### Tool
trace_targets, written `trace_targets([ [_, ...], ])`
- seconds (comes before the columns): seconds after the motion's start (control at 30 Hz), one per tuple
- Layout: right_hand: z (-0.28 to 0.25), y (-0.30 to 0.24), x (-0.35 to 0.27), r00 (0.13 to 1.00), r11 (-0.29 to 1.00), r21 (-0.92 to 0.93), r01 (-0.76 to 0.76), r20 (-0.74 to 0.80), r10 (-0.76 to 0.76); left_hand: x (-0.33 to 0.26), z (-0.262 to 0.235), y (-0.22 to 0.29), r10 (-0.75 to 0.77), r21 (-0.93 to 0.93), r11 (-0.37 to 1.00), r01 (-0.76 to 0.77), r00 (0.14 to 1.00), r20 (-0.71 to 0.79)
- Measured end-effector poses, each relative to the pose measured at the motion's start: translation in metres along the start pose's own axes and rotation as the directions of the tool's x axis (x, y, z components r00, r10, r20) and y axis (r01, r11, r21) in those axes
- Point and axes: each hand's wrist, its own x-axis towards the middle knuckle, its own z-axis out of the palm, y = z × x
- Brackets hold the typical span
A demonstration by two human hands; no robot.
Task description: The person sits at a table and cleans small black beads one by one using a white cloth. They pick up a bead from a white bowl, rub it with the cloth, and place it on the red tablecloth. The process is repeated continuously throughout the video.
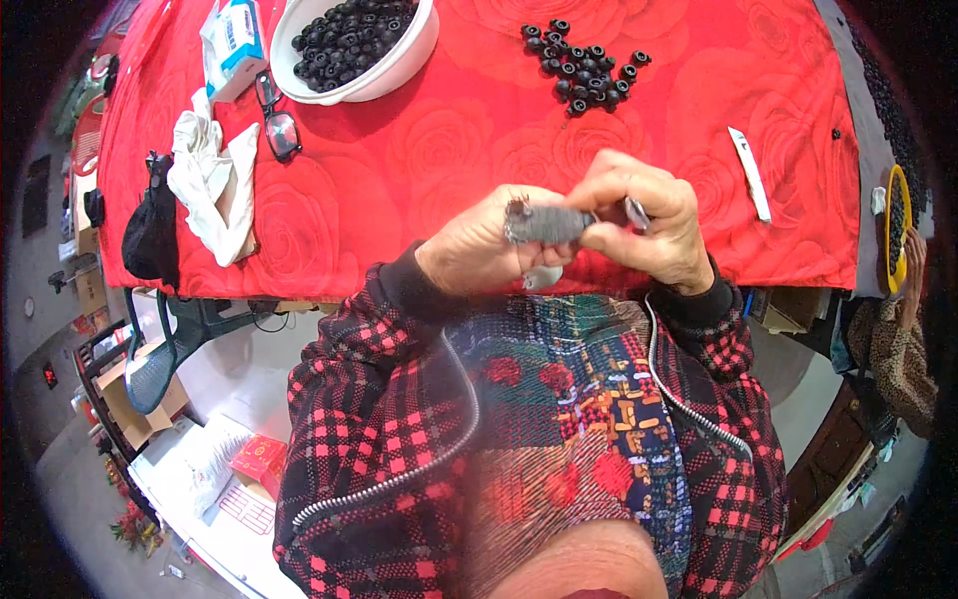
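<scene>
My left hand (489, 240) is closed above the table's near edge. Along its thumb side lies a grey ribbed tube-like piece (539, 224); whether it is held or worn on the thumb, I cannot make out. My right hand (644, 215) meets it from the right, thumb and fingers closed, with a shiny silver piece (636, 214) showing between them. Between the two hands is a small dark bit (587, 219), partly hidden and blurred. Below my left fingers shows a whitish rounded thing (542, 278).
A red rose-patterned cloth (339, 220) covers the table. Farther off are a white bowl (424, 50) of small black round parts and a loose pile of them (589, 75). Glasses (282, 135), white cloth (215, 190) and a tissue pack (235, 50) lie left; a white strip (750, 175) lies right.
</scene>
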Motion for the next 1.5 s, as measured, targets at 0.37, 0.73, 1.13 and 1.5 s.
trace_targets([
  [0.37, -0.002, -0.013, 0.009, 0.994, 0.986, -0.135, 0.101, -0.034, -0.107, 0.002, 0.022, 0.015, 0.032, 0.133, 0.991, -0.017, 0.993, -0.110],
  [0.73, 0.007, -0.013, 0.005, 0.856, 0.793, -0.502, 0.345, -0.178, -0.485, 0.006, 0.037, 0.004, 0.388, 0.331, 0.894, -0.302, 0.892, -0.232],
  [1.13, -0.002, -0.025, 0.007, 0.969, 0.973, -0.172, -0.154, -0.218, 0.115, 0.004, 0.035, 0.012, 0.534, 0.520, 0.767, -0.375, 0.823, -0.195],
  [1.5, -0.002, -0.017, 0.010, 0.977, 0.965, -0.234, -0.119, -0.203, 0.072, 0.005, 0.037, 0.013, 0.503, 0.534, 0.768, -0.352, 0.849, -0.164],
])
